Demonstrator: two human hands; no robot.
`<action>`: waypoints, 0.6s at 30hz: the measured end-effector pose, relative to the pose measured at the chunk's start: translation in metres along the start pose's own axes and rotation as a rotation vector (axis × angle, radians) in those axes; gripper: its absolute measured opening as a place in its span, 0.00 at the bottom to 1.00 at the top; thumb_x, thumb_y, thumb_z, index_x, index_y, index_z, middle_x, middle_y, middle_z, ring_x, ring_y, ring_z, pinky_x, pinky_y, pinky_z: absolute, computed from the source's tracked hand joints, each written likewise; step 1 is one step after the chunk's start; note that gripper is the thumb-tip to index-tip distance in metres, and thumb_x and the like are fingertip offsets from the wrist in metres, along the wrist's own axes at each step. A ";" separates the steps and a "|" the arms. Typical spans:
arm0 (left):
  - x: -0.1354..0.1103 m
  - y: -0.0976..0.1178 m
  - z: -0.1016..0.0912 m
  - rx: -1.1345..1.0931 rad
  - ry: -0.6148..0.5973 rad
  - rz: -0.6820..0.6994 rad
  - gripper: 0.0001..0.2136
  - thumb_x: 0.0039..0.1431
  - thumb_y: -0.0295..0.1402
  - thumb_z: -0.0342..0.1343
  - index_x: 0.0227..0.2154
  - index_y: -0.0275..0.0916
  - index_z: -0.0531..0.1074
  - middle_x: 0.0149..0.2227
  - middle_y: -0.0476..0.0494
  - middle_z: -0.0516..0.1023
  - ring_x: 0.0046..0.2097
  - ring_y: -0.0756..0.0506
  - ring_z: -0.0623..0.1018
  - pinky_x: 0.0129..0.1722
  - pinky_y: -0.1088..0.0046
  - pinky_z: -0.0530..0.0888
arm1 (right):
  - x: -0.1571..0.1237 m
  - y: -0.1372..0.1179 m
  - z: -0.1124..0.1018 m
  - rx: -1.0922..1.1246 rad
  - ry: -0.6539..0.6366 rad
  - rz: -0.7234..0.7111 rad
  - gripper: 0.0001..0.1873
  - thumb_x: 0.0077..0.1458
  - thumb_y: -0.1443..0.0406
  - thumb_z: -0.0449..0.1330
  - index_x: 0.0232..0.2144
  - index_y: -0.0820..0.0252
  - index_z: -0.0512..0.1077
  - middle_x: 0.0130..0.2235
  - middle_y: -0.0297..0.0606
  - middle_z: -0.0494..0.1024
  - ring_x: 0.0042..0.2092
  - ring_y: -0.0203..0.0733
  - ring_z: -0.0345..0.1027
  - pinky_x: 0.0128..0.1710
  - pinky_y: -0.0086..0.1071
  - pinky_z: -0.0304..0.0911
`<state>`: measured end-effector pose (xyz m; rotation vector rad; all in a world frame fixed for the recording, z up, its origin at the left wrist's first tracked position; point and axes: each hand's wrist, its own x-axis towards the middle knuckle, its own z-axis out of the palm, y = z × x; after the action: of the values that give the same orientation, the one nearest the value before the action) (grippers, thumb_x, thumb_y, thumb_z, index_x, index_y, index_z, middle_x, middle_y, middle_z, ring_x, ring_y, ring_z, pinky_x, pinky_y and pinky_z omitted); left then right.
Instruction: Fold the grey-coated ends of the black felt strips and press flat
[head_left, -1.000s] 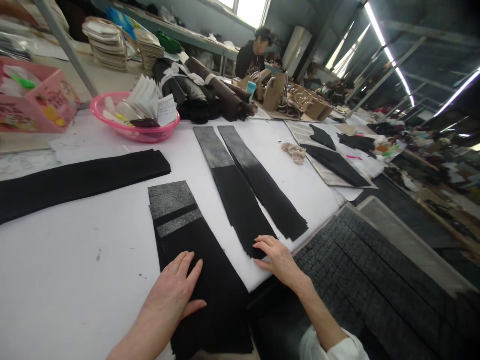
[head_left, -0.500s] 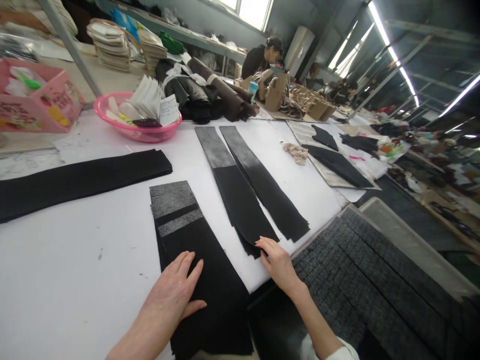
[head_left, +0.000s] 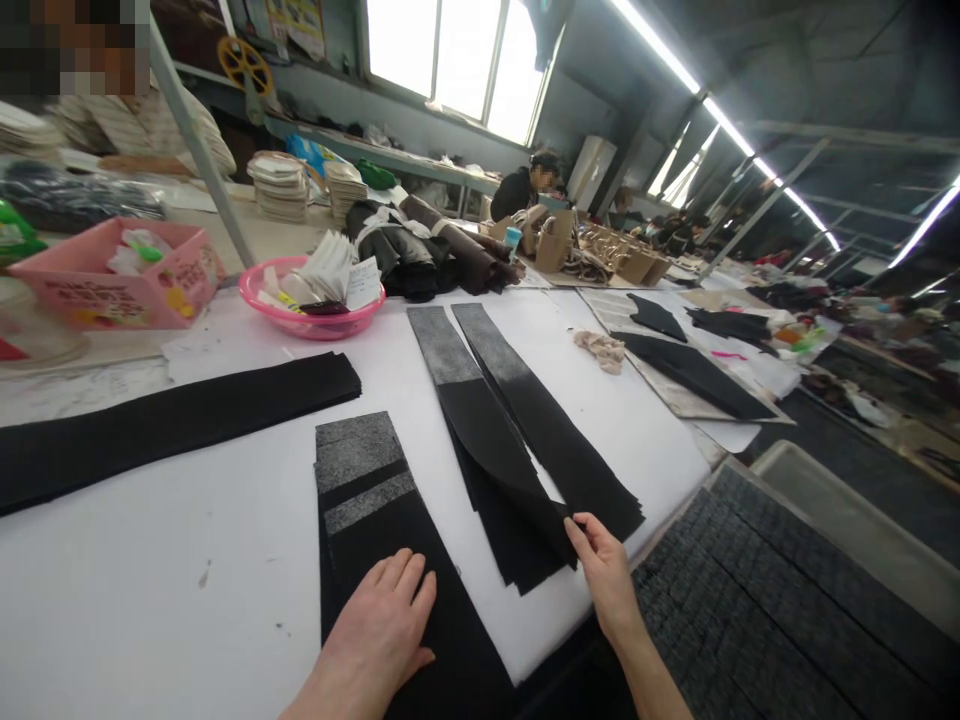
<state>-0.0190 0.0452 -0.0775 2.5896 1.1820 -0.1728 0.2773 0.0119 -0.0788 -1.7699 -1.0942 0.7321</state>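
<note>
From the head camera, the left hand (head_left: 379,640) lies flat and open, palm down, on the near pile (head_left: 367,500) of black fabric pieces at the front edge of the white table (head_left: 187,570). The right hand (head_left: 607,575) pinches the near end of the top strip (head_left: 495,450) between thumb and fingers. That end is lifted and curled off the middle pile (head_left: 517,555), while its far end still lies flat. Just right of it is a second long strip (head_left: 570,460), and a dark band (head_left: 165,425) runs well off to the left. Behind are a pink basin (head_left: 311,322) (full of paper slips), a pink box (head_left: 112,290) and a seated co-worker (head_left: 525,185). A grey mat (head_left: 750,600) is by the right forearm.
</note>
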 end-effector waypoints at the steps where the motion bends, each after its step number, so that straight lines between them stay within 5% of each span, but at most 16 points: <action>1: 0.007 0.002 -0.002 -0.015 0.000 0.021 0.30 0.48 0.39 0.63 0.55 0.37 0.68 0.59 0.29 0.66 0.61 0.31 0.64 0.58 0.50 0.64 | 0.001 -0.001 -0.001 -0.008 0.014 -0.006 0.17 0.57 0.52 0.57 0.36 0.60 0.70 0.29 0.32 0.69 0.31 0.37 0.61 0.31 0.27 0.59; 9: 0.094 0.010 -0.003 -0.130 0.257 0.192 0.29 0.58 0.43 0.55 0.59 0.34 0.61 0.63 0.33 0.60 0.64 0.38 0.59 0.63 0.60 0.58 | 0.006 -0.006 0.000 -0.065 0.012 -0.139 0.16 0.50 0.52 0.62 0.29 0.60 0.76 0.26 0.33 0.72 0.28 0.38 0.65 0.28 0.25 0.63; 14: 0.139 0.004 -0.009 -0.144 0.405 0.202 0.26 0.59 0.44 0.53 0.58 0.39 0.64 0.60 0.35 0.64 0.63 0.37 0.60 0.63 0.57 0.55 | 0.009 -0.005 -0.001 -0.059 -0.047 -0.252 0.11 0.47 0.56 0.65 0.27 0.58 0.78 0.32 0.38 0.79 0.34 0.44 0.73 0.33 0.26 0.70; 18: 0.159 -0.008 -0.015 -0.116 0.402 0.173 0.38 0.46 0.54 0.60 0.57 0.38 0.64 0.61 0.30 0.61 0.62 0.30 0.59 0.61 0.51 0.54 | 0.009 -0.015 -0.007 0.015 0.047 -0.263 0.12 0.45 0.55 0.66 0.24 0.58 0.77 0.33 0.40 0.80 0.36 0.46 0.75 0.37 0.27 0.72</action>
<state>0.0793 0.1690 -0.1008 2.6780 1.0396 0.4592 0.2816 0.0200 -0.0626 -1.5835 -1.2568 0.5334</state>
